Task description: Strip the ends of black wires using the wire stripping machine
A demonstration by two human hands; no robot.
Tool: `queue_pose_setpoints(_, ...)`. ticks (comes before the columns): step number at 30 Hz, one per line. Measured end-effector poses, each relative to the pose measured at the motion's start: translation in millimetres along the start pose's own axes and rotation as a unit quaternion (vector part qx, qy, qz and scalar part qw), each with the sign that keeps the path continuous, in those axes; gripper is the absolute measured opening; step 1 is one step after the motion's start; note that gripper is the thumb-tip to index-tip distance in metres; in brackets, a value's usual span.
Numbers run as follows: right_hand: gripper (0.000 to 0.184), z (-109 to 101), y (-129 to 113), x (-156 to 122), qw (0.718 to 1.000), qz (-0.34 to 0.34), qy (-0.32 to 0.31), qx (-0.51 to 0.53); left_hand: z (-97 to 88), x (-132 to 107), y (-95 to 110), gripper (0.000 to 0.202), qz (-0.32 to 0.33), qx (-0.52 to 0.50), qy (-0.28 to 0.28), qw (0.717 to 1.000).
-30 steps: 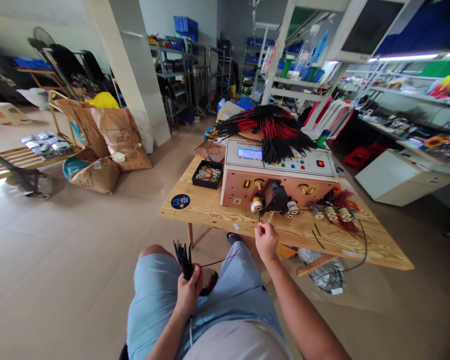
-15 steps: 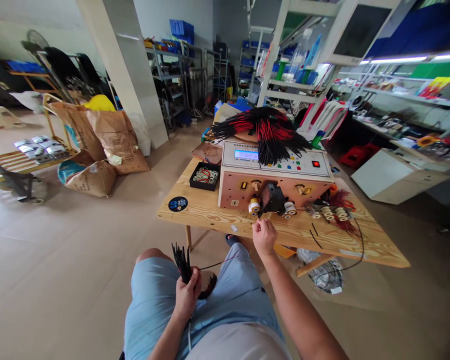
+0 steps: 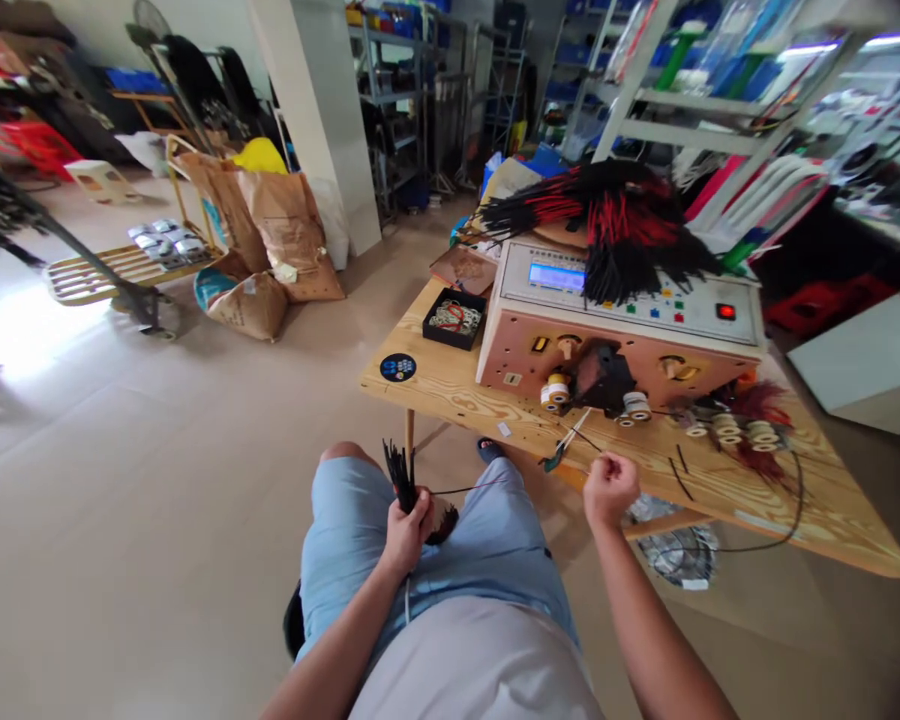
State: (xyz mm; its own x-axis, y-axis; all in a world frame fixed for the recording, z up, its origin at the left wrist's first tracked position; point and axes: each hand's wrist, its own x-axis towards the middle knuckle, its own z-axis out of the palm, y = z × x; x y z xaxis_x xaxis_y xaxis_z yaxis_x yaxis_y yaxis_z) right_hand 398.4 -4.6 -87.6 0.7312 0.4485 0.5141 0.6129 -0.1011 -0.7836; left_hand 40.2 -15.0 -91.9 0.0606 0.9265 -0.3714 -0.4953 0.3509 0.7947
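My left hand [image 3: 409, 532] grips a bundle of thin black wires [image 3: 400, 478] above my knee, with a darker tuft hanging below it. A single thin wire runs from the bundle toward the table. My right hand [image 3: 611, 490] is curled shut just over the front of the pine table [image 3: 450, 400], and I cannot see anything in its fingers. Left of it, a small green-tipped wire piece [image 3: 559, 450] lies below the black head of the wire-processing machine [image 3: 525, 345]. A large tangle of red and black wires [image 3: 630, 230] rests on the machine's top.
Several cream spools [image 3: 742, 430] and a red-tipped wire bunch [image 3: 757, 410] sit at the table's right. A black tray of wire pieces [image 3: 452, 318] stands behind the left corner. Coiled wire in a bag [image 3: 679, 555] lies under the table. Brown sacks [image 3: 270, 240] stand on the floor.
My right hand has moved right, away from the machine's head, and its fingers have curled closed. The view has swung left and down. My left hand still holds the bundle.
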Motion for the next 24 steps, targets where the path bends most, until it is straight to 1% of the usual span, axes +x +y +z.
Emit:
queue_pose_setpoints(2,0.026,-1.1,22.7,10.5,0.997,0.073,-0.013,0.029,3.1,-1.5,1.0,0.045,0.011,0.003,-0.012,1.0)
queue_pose_setpoints(4,0.03,-3.3,41.4,19.9,0.993,0.111,-0.023,0.043,6.0,-3.1,2.0,0.044,0.013,0.005,-0.016,1.0)
queue_pose_setpoints(5,0.031,-5.2,47.9,23.6,0.993,0.11,-0.026,0.034,7.2,-3.8,2.5,0.044,0.012,0.005,-0.014,1.0)
queue_pose_setpoints(6,0.032,-7.6,51.6,26.4,0.995,0.093,-0.037,0.014,8.3,-4.6,3.2,0.045,0.011,0.005,-0.011,1.0)
queue_pose_setpoints(8,0.033,-12.6,47.9,27.4,0.997,0.014,-0.072,-0.039,10.0,-6.3,4.4,0.045,0.009,0.005,-0.008,1.0)
queue_pose_setpoints(10,0.032,-16.7,27.3,18.4,0.989,-0.086,-0.097,-0.075,11.0,-8.0,4.6,0.044,0.011,0.005,-0.012,1.0)
queue_pose_setpoints(12,0.031,-19.8,-7.6,-3.4,0.976,-0.165,-0.123,-0.068,11.2,-9.9,2.8,0.044,0.012,0.01,-0.018,1.0)
queue_pose_setpoints(13,0.03,-20.9,-27.8,-18.7,0.966,-0.191,-0.167,-0.047,11.1,-10.8,1.2,0.044,0.013,0.016,-0.024,1.0)
queue_pose_setpoints(14,0.029,-21.5,-47.8,-35.8,0.942,-0.222,-0.253,-0.009,10.7,-11.8,-0.7,0.044,0.012,0.024,-0.031,0.999)
queue_pose_setpoints(16,0.027,-20.5,-81.6,-71.1,0.87,-0.266,-0.413,0.042,9.7,-13.9,-4.4,0.045,0.012,0.042,-0.044,0.998)
queue_pose_setpoints(17,0.021,-18.9,-93.7,-86.7,0.849,-0.26,-0.456,0.062,9.2,-14.8,-5.5,0.045,0.012,0.051,-0.047,0.998)
queue_pose_setpoints(18,0.021,-16.9,-102.3,-99.8,0.84,-0.237,-0.482,0.08,8.7,-15.7,-5.9,0.046,0.011,0.061,-0.044,0.997)
queue_pose_setpoints(20,0.028,-13.4,-110.9,-117.0,0.836,-0.168,-0.51,0.115,8.1,-17.1,-4.2,0.047,0.011,0.077,-0.021,0.997)
queue_pose_setpoints(22,0.032,-13.7,-114.0,-123.6,0.829,-0.091,-0.531,0.151,8.8,-18.6,0.5,0.049,0.015,0.089,0.013,0.996)
queue_pose_setpoints(24,0.034,-18.9,-117.3,-124.1,0.81,-0.008,-0.558,0.179,11.5,-20.5,6.4,0.05,0.022,0.095,0.039,0.994)
